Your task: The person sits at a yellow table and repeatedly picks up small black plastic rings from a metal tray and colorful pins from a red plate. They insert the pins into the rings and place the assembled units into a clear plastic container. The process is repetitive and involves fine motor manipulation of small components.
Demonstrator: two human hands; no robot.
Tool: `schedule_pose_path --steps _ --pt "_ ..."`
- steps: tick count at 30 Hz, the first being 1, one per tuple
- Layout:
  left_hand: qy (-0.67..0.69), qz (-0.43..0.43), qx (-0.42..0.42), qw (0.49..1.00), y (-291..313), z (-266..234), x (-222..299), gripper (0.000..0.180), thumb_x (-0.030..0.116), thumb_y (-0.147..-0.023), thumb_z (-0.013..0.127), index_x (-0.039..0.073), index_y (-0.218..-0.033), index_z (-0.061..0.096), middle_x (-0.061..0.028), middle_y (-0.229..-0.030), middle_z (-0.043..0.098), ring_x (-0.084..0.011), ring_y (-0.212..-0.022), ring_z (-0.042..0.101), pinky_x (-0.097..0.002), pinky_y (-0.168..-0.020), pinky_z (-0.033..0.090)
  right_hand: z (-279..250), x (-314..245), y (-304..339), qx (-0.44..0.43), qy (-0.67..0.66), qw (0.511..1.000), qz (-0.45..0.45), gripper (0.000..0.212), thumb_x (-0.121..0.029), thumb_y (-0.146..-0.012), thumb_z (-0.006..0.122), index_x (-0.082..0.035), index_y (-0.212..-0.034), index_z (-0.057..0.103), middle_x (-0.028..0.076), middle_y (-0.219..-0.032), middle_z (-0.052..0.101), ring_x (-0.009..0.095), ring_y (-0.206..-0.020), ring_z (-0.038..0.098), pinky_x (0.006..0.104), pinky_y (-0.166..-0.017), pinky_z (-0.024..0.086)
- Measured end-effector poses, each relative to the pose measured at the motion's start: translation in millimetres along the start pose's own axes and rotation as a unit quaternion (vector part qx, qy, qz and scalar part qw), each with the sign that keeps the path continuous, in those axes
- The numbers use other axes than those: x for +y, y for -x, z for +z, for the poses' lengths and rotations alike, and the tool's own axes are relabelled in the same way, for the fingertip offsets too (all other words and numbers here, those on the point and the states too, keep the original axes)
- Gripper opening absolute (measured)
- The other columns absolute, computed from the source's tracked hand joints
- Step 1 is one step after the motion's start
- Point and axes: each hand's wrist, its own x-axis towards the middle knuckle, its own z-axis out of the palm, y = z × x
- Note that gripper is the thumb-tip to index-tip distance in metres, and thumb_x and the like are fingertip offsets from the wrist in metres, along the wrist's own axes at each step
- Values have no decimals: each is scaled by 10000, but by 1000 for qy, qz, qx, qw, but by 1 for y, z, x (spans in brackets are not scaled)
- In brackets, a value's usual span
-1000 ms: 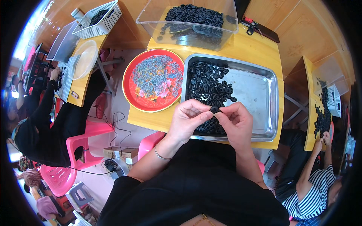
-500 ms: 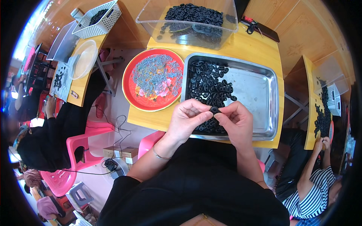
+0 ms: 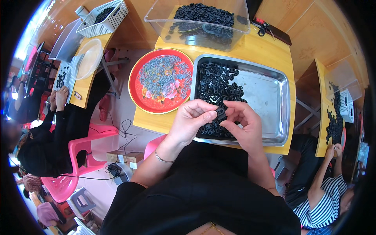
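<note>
Over the near side of a steel tray (image 3: 279,135), my left hand (image 3: 192,117) pinches a small black oval piece with holes (image 3: 221,112) between thumb and forefinger. My right hand (image 3: 246,123) is just to its right, thumb and fingers parted around the piece and apparently not gripping it. Many similar black pieces (image 3: 219,82) lie heaped in the tray's left half, some hidden beneath my hands. Left of the tray, a round red flowered tray (image 3: 143,105) carries many slender grey-blue bits (image 3: 164,74), too small to name.
Behind the steel tray stands a clear plastic bin (image 3: 235,37) of black pieces. Tools (image 3: 264,27) lie at the table's back right. Co-workers sit at side tables on the left (image 3: 84,94) and right (image 3: 322,133). A pink chair (image 3: 74,160) and cables stand on the left floor.
My right fingers have spread off the black piece, which both hands were pinching; it now stays at my left fingertips. The left co-worker's hands have come together over their table.
</note>
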Motion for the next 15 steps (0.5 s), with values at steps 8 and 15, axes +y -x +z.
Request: schedule_pose_path --steps 8,15 --pt "-9 10 8 1000 3 -5 6 88 -7 -800 612 17 -884 602 -43 -815 631 -73 -749 583 -201 -682 467 -3 -20 10 94 131 973 -164 306 12 -633 709 -27 -915 597 68 -811 562 146 -618 541 248 -594 430" --pt "-18 9 25 999 2 -5 11 85 -14 -795 613 21 -872 601 -36 -811 626 -71 -758 579 -198 -689 462 -2 -131 45 140 -8 607 -782 322 -239 -833 551 -3 -1051 520 94 -1113 515 242 -1060 452 347 -972 355"
